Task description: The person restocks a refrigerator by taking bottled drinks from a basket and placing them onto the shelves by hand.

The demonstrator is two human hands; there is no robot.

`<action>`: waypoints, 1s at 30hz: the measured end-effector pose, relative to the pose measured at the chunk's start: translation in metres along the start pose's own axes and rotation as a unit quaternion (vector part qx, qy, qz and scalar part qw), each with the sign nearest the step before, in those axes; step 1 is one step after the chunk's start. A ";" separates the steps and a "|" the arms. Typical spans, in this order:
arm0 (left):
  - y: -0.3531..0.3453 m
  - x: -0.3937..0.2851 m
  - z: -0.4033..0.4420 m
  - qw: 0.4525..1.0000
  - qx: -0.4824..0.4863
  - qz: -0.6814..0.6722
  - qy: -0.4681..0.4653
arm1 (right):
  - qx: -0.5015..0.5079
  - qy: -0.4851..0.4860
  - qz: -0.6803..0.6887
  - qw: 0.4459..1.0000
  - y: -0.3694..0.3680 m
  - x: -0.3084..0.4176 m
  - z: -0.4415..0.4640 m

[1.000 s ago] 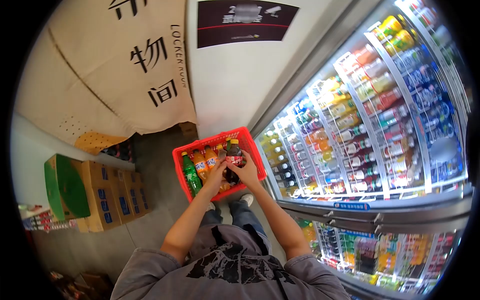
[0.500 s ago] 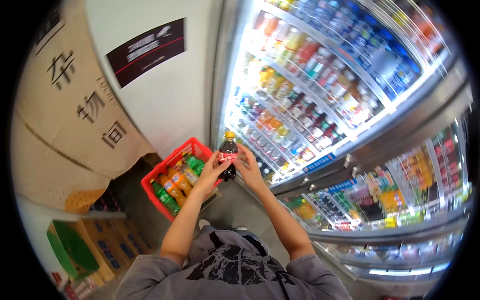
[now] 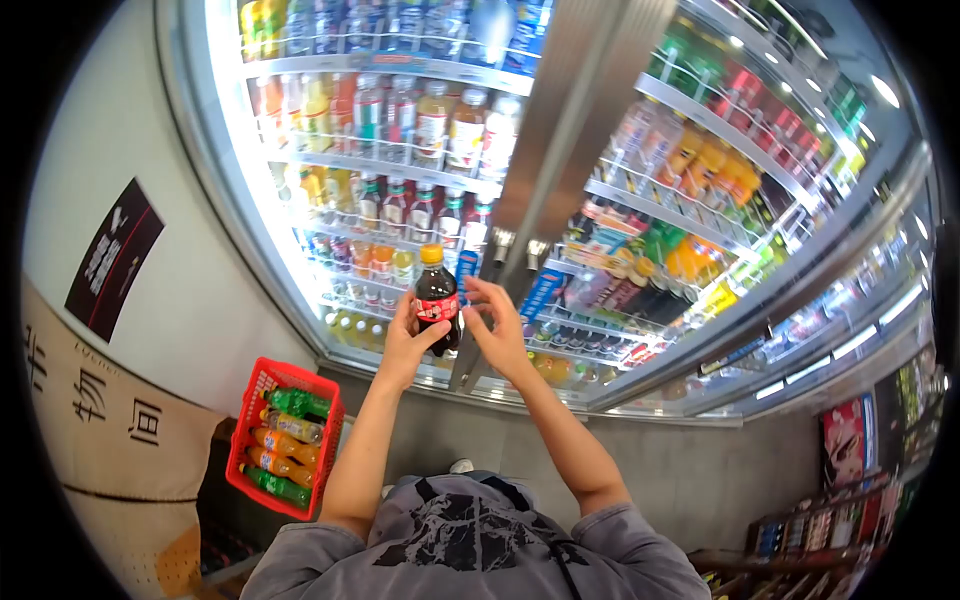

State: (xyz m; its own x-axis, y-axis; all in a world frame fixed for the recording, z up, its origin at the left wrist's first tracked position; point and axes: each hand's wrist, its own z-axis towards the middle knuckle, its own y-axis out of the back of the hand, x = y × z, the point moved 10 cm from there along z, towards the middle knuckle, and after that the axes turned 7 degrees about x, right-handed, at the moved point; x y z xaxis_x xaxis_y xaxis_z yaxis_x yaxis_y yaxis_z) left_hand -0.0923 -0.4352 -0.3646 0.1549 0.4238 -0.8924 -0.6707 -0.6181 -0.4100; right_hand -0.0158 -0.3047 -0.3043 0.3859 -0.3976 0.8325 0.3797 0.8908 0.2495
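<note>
A cola bottle (image 3: pixel 437 300) with dark liquid, a red label and a yellow cap stands upright in front of me. My left hand (image 3: pixel 408 343) is wrapped around its lower left side, thumb across the label. Just right of the bottle, my right hand (image 3: pixel 497 325) has its fingers apart and curved; a small gap seems to separate them from it. Below and to the left sits a red basket (image 3: pixel 238 440) with several bottles lying in it, among them a green bottle (image 3: pixel 277 486) and an orange soda bottle (image 3: pixel 283 443).
A lit drinks fridge (image 3: pixel 400 165) with stocked shelves rises ahead, its metal door frame (image 3: pixel 575 130) near the middle. More fridge doors continue right. A printed cloth curtain (image 3: pixel 110 440) hangs at left. Stocked shelving (image 3: pixel 820 525) stands at far right above grey floor (image 3: pixel 640 460).
My view has swung right, so the fridge now faces me and the basket appears farther left. My right hand has come off the bottle; my left still holds it.
</note>
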 end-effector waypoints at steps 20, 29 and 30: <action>-0.043 0.006 -0.010 0.999 0.031 -0.013 -0.002 | -0.174 -0.215 -0.076 0.958 0.081 -0.108 0.010; -0.028 0.001 -0.037 0.997 0.067 0.006 0.046 | -0.298 -0.216 -0.162 0.915 0.080 -0.089 -0.005; -0.025 0.000 -0.040 0.997 0.070 0.005 0.043 | -0.324 -0.205 -0.170 0.908 0.078 -0.081 -0.011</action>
State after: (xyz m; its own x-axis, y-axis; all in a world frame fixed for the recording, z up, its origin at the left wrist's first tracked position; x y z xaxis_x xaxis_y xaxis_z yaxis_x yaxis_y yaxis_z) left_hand -0.0464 -0.4467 -0.3620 0.2060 0.3565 -0.9113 -0.7663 -0.5204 -0.3768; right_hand -0.0087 -0.2052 -0.3578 -0.1417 -0.3920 0.9090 0.8843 0.3626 0.2942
